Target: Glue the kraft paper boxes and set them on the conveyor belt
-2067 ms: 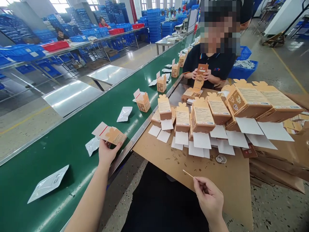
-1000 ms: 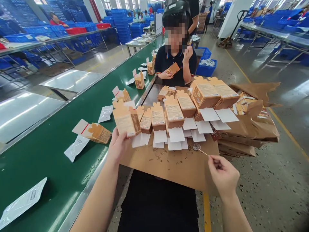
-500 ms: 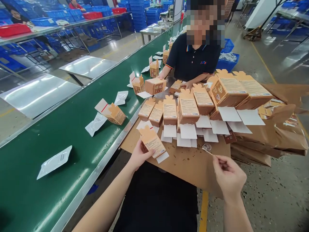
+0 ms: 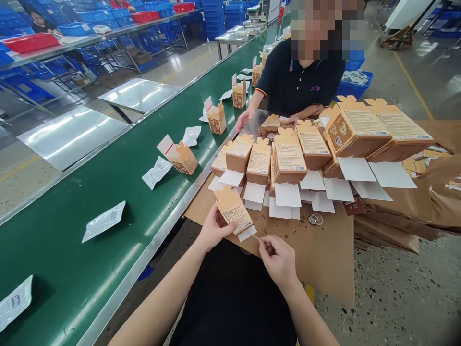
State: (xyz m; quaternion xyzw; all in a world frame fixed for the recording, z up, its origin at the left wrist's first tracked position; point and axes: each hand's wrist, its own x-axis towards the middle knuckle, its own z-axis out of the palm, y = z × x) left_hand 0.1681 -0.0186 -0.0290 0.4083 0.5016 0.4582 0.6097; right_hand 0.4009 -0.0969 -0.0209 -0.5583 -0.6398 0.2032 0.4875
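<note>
My left hand point(image 4: 217, 229) is closed around a tan cardboard box point(image 4: 235, 211), thumb across its printed side. The box is tilted, with a white flap point(image 4: 247, 233) sticking out at its lower end. My right hand point(image 4: 276, 258) pinches a thin pale stick point(image 4: 255, 237), whose tip is at the white flap; whether it touches cannot be made out. A small clear round dish point(image 4: 316, 219) rests on the brown cardboard sheet point(image 4: 324, 259) to the right. Beyond my hands stand several similar boxes point(image 4: 290, 156) in a pile, their white flaps hanging toward me.
On the left runs a green conveyor belt point(image 4: 144, 211) with a metal edge, carrying silver pouches point(image 4: 104, 221) and open boxes point(image 4: 183, 156). A co-worker point(image 4: 300, 81) sits across the table, one hand near the belt. Brown paper point(image 4: 389, 230) lies at the right.
My right hand has moved left with the stick, from the round dish to the held box's flap. The co-worker's box has joined the pile. Pouches on the belt have shifted toward me.
</note>
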